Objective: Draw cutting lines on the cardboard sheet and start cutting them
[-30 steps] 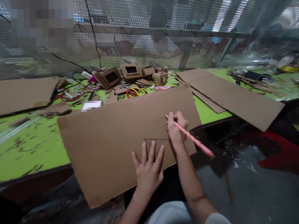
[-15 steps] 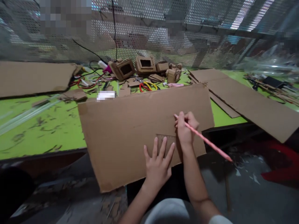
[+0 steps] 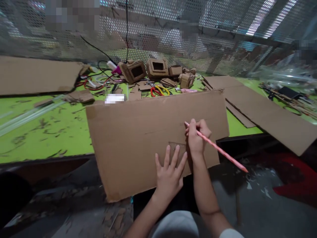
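A large cardboard sheet (image 3: 128, 145) leans from the table edge toward my lap, with faint pencil lines on its face. My left hand (image 3: 169, 173) lies on it with fingers spread, over a small clear ruler (image 3: 175, 144) whose upper edge shows past the fingertips. To the right, my right hand (image 3: 198, 135) is closed around a long pink pencil (image 3: 223, 152). The pencil's tip is at the sheet's surface, up and right of the ruler; its far end slants down to the right.
On the green table (image 3: 49, 132) lie cardboard scraps, red-and-yellow-handled pliers (image 3: 159, 91) and several small cardboard boxes (image 3: 157, 67). More cardboard sheets rest at left (image 3: 37, 76) and right (image 3: 267, 112). A perforated metal screen (image 3: 153, 36) stands behind.
The view has shifted slightly, so the sheet and table appear a little farther right. Both hands keep nearly the same pose, the right still holding the pencil at the sheet.
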{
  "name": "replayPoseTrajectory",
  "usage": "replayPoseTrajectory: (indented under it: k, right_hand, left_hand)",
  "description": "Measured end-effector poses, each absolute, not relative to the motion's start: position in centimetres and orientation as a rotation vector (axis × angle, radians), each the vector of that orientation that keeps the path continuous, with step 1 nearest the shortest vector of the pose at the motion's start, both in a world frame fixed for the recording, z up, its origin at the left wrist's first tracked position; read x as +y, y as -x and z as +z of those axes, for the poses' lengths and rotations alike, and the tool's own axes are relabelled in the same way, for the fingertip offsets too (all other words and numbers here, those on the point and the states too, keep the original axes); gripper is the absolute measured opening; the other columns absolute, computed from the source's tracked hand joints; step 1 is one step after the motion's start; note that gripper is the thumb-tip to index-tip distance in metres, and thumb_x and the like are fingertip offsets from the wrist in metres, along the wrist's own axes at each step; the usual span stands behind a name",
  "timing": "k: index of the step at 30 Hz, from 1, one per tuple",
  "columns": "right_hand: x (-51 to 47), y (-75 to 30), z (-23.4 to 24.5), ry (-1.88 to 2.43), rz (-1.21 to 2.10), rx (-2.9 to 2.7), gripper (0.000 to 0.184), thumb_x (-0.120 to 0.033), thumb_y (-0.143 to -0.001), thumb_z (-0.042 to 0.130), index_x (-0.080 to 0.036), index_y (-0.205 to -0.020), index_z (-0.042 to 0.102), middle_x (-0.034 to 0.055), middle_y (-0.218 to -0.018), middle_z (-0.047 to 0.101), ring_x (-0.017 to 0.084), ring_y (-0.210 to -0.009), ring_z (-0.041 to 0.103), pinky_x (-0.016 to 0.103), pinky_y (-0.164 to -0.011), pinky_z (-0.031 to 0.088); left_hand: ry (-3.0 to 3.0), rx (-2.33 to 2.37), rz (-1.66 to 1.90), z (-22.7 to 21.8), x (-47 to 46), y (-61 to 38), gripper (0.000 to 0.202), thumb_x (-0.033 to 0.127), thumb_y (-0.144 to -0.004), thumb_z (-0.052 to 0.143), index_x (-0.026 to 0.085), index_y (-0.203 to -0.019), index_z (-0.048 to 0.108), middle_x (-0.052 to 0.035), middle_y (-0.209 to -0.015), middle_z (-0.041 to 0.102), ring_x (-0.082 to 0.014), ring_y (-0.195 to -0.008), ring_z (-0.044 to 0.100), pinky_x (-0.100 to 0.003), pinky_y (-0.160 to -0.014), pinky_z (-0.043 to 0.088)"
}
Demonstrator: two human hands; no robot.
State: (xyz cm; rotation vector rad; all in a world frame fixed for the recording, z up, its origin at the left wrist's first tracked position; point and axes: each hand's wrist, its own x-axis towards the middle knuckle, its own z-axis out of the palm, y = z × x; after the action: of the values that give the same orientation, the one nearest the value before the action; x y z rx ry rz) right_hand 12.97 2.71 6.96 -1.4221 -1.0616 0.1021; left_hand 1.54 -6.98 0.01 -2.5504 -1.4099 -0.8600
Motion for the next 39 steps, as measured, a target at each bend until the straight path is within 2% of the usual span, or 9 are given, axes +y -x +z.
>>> replayPoseTrajectory:
  k: [6,12,16,23,29,33,39]
  right_hand:
    - [2.2,-12.4,7.0,1.4,0.062,-1.208,0.037,-0.039,-0.087,0.051,-0.02,-0.055,0.046,-0.0042,-0.046,0.055,0.008,-0.042,0.052,0.02,-0.048,0.04]
    - [2.2,-12.1,7.0,1.404,0.065,-1.146,0.038,-0.043,-0.087,0.051,-0.02,-0.057,0.046,-0.0039,-0.048,0.057,0.008,-0.043,0.053,0.02,-0.048,0.041]
    - [2.1,-12.3,6.9,1.409,-0.048,-1.239,0.037,-0.042,-0.087,0.052,-0.019,-0.059,0.048,-0.0029,-0.049,0.058,0.009,-0.046,0.054,0.021,-0.052,0.042]
    - [2.0,-13.3,6.8,1.517,-0.225,-1.141,0.036,-0.04,-0.088,0.05,-0.019,-0.059,0.047,-0.0027,-0.049,0.054,0.008,-0.045,0.048,0.021,-0.049,0.037]
    - [2.1,-12.9,7.1,1.436,-0.274,-1.355,0.036,-0.033,-0.088,0.051,-0.019,-0.056,0.044,-0.0054,-0.046,0.047,0.006,-0.042,0.041,0.02,-0.048,0.032]
    - [2.0,-13.0,6.8,1.516,-0.348,-1.179,0.035,-0.036,-0.089,0.05,-0.019,-0.058,0.047,-0.0039,-0.048,0.05,0.008,-0.044,0.043,0.021,-0.049,0.032]
    - [1.8,-13.4,6.7,1.45,-0.227,-1.321,0.037,-0.042,-0.087,0.055,-0.018,-0.058,0.051,-0.0028,-0.049,0.054,0.009,-0.045,0.048,0.021,-0.05,0.037]
  left_hand:
    - [2.562,-1.417,-0.859,0.0,-7.0,-1.5,0.073,0.02,-0.069,0.063,0.027,-0.139,0.044,-0.0062,-0.153,0.028,-0.0289,-0.145,-0.006,-0.061,-0.112,-0.011]
    - [2.564,-1.419,-0.845,0.0,-6.9,-1.6,0.072,0.021,-0.069,0.063,0.028,-0.139,0.044,-0.0057,-0.153,0.027,-0.0289,-0.145,-0.006,-0.06,-0.112,-0.013]
    - [2.556,-1.41,-0.872,-0.1,-6.8,-1.6,0.073,0.021,-0.069,0.062,0.028,-0.139,0.045,-0.0053,-0.153,0.029,-0.028,-0.146,-0.006,-0.06,-0.112,-0.012]
    - [2.54,-1.445,-0.854,0.2,-7.1,-1.7,0.079,0.02,-0.069,0.062,0.028,-0.143,0.038,-0.0055,-0.153,0.027,-0.028,-0.146,-0.004,-0.06,-0.112,-0.011]
    - [2.537,-1.433,-0.867,0.1,-7.1,-1.7,0.074,0.022,-0.068,0.064,0.027,-0.139,0.045,-0.0078,-0.152,0.03,-0.029,-0.146,-0.004,-0.061,-0.112,-0.01]
    - [2.535,-1.414,-0.841,0.0,-6.9,-1.6,0.076,0.025,-0.069,0.066,0.027,-0.141,0.042,-0.0082,-0.153,0.03,-0.0297,-0.146,-0.005,-0.061,-0.112,-0.011]
    - [2.526,-1.4,-0.75,-0.2,-6.7,-1.5,0.082,0.036,-0.07,0.07,0.029,-0.145,0.035,-0.007,-0.155,0.026,-0.0302,-0.146,-0.007,-0.061,-0.111,-0.013]
